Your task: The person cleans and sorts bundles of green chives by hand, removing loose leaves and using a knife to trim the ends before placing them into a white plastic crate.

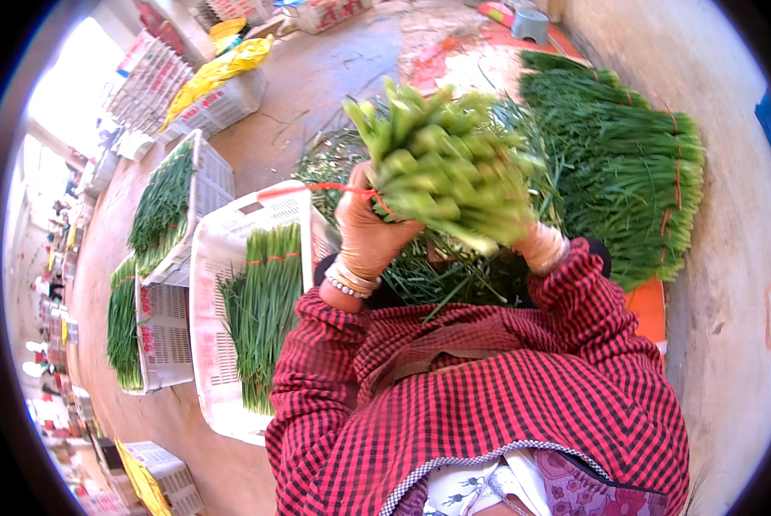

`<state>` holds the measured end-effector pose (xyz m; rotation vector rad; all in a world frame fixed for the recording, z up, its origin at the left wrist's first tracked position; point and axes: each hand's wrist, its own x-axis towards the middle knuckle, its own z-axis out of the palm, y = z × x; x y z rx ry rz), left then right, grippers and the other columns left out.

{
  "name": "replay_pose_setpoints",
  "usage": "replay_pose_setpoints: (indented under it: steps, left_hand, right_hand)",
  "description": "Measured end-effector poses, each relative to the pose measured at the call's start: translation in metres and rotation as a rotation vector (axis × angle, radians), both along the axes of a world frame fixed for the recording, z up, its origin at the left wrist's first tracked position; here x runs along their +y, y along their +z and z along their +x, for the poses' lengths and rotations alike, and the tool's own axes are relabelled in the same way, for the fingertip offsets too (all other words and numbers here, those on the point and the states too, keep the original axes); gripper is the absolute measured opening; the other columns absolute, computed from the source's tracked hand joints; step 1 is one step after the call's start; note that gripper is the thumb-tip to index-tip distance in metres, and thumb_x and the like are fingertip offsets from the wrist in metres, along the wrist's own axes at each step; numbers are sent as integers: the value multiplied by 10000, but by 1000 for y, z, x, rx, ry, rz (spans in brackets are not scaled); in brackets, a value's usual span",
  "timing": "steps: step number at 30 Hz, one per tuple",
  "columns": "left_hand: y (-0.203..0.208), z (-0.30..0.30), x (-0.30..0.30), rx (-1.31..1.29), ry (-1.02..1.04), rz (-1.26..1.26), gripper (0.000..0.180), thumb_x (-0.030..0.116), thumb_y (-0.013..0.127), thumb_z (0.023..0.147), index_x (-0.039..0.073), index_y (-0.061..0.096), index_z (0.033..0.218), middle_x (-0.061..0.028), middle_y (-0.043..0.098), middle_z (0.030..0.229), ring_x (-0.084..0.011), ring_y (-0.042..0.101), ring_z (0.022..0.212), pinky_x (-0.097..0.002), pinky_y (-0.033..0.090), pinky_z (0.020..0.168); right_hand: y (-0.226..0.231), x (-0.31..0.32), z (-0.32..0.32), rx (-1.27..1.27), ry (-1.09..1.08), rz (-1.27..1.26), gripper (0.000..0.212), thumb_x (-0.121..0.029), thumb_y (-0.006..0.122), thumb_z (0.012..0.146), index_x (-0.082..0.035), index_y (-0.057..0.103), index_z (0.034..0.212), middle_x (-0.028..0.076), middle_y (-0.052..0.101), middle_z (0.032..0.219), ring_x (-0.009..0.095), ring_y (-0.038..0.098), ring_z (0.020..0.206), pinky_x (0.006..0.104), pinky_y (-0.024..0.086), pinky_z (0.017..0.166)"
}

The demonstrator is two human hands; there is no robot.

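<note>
A thick bunch of green chives [454, 168] is held up in front of me, its pale cut ends facing upward and partly blurred. My left hand [370, 225] is closed round the bunch's left side. A red tie [330, 187] runs from that hand, its loose end sticking out to the left. On the right, my right hand [540, 244] is against the lower side of the bunch; its fingers are mostly hidden behind the stalks. Loose green leaves and trimmings [454, 279] lie below the bunch, near my lap.
At my left stands a white plastic crate [203, 344] holding tied chives [265, 318]. Two more filled crates [214, 176] [166, 331] stand beyond it. Many tied bunches [613, 172] are piled at right along the wall [729, 155]. A grey-blue stool [530, 26] is at the back.
</note>
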<state>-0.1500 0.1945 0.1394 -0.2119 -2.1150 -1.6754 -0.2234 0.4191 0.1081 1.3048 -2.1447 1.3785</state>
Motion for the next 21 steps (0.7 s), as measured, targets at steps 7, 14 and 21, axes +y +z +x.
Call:
replay_pose_setpoints:
  steps: [7, 14, 21]
  left_hand:
    - [28, 10, 2, -77, -56, 463, 523, -59, 760, 779, 26, 556, 1254, -64, 673, 1180, -146, 636, 1063, -311, 513, 928]
    - [22, 18, -22, -71, 10, 761, 372, 72, 706, 832, 27, 608, 1189, -69, 673, 1074, -186, 658, 901, -322, 544, 826]
    - [-23, 25, -109, 160, 173, 1229, 478, 418, 627, 899, 66, 584, 1219, -88, 636, 1198, -275, 607, 1076, -426, 488, 968]
  right_hand:
    - [19, -7, 30, -1081, 255, -186, 452, -209, 641, 971, -39, 509, 1368, 45, 674, 1060, 131, 639, 960, 274, 505, 840]
    - [19, -12, 29, -619, 32, -55, 688, -268, 751, 883, -59, 426, 1452, 121, 528, 1390, 218, 476, 1299, 360, 395, 1069]
    - [-20, 6, 27, -901, -34, 558, 527, -219, 675, 893, 19, 524, 1337, 98, 685, 1097, 188, 674, 978, 311, 525, 876]
